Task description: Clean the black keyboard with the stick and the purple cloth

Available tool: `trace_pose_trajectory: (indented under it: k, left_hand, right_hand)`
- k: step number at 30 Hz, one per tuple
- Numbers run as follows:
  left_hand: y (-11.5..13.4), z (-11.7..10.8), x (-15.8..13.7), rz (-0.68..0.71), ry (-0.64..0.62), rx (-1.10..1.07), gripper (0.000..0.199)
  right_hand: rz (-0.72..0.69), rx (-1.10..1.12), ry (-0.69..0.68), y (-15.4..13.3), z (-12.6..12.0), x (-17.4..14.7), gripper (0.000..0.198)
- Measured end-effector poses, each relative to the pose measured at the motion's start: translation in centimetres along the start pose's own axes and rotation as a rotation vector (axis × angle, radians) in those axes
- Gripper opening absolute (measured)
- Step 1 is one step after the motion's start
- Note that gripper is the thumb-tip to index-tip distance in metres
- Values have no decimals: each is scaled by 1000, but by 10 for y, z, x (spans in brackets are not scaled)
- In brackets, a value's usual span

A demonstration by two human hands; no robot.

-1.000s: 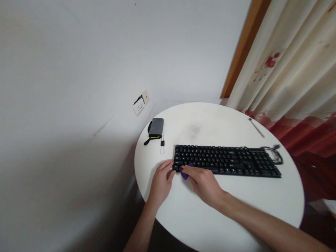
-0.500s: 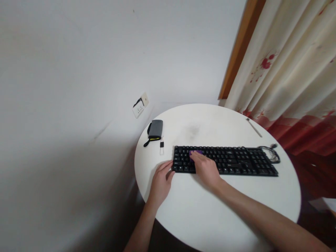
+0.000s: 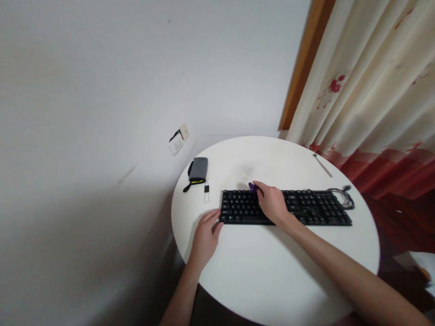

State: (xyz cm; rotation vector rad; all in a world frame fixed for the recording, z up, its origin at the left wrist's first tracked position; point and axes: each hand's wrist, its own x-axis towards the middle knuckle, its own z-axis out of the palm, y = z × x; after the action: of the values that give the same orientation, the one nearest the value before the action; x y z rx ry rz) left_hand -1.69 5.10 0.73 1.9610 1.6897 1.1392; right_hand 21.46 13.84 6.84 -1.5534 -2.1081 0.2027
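A black keyboard [image 3: 306,208] lies on the round white table [image 3: 238,271]. At its left end, my left hand [image 3: 205,235] steadies it, fingers and thumb touching the edge near the front corner. My right hand [image 3: 272,201] pinches a small purple cloth [image 3: 253,186] over the keyboard's back edge, left of the middle. Only part of the cloth shows past the fingertips, and the hand covers some of the keys. The keyboard's coiled cable [image 3: 344,197] rests at the right end.
Left of the keyboard are a grey pouch [image 3: 199,169] with a strap and a black binder clip [image 3: 206,189]. A thin brush-like stick [image 3: 322,165] lies back right. The wall with a socket [image 3: 176,144] borders the left; a curtain [image 3: 367,90] hangs at right.
My right hand has moved back from the keys to the keyboard's rear edge, with the purple cloth now lifted and folded between the fingers. The left hand stays at the keyboard's left end.
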Motion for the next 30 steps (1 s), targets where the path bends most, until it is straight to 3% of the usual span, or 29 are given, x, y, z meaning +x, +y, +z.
trace_pose_trajectory:
  k: [4,8,12,15,18,22,24,27,30]
  left_hand:
    - [2,-1,1,-5,-12,4,35]
    - [1,-1,1,3,-15,-2,35]
    - [-1,0,2,14,-8,-3,35]
    - [-2,0,2,22,-1,-10,36]
    - [-1,-1,1,20,1,-11,36]
    - [-1,-1,1,7,0,-4,35]
    - [-1,-1,1,9,-3,-2,36]
    - [-1,-1,1,11,-5,0,36]
    - [-1,-1,1,15,0,0,35]
  right_hand:
    - [-41,-74,-86,0,16,0,41]
    - [-236,-3,-84,-14,27,-36,45]
    - [-379,134,-152,-32,20,-70,46]
    - [-335,240,-204,-36,8,-74,41]
    - [-219,265,-131,-24,-4,-56,38]
    - [-14,111,51,8,-10,-17,37]
    - [50,5,48,19,-8,-5,37]
    - [29,-87,-28,22,1,-7,37]
    - [-75,-56,-37,10,12,-30,39]
